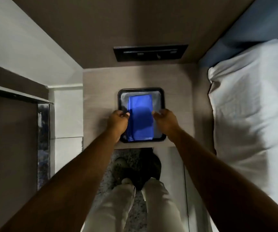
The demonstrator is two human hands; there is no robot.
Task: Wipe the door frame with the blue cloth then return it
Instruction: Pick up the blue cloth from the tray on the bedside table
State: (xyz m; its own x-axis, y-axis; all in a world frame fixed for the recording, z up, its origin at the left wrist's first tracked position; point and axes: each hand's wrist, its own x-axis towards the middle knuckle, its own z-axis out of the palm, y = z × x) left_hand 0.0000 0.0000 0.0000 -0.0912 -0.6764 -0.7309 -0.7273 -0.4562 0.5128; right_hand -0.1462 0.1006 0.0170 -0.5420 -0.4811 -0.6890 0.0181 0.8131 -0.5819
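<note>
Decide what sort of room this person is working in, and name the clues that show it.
Most likely a bedroom, perhaps a hotel room. A bed with a white pillow stands beside a small bedside table, with a dark switch panel on the wall above it.

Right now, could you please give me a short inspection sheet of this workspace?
Surface: wooden bedside table, mostly bare.
Job's things: folded blue cloth lying in the black tray; door frame not identifiable.
Clutter: nothing seen.
Grippers: left hand and right hand at the cloth's two sides, fingers curled at its edges; grip unclear.
Cables: nothing seen.
Surroundings: dark wall panel behind, white pillow on the right, speckled floor below.
</note>
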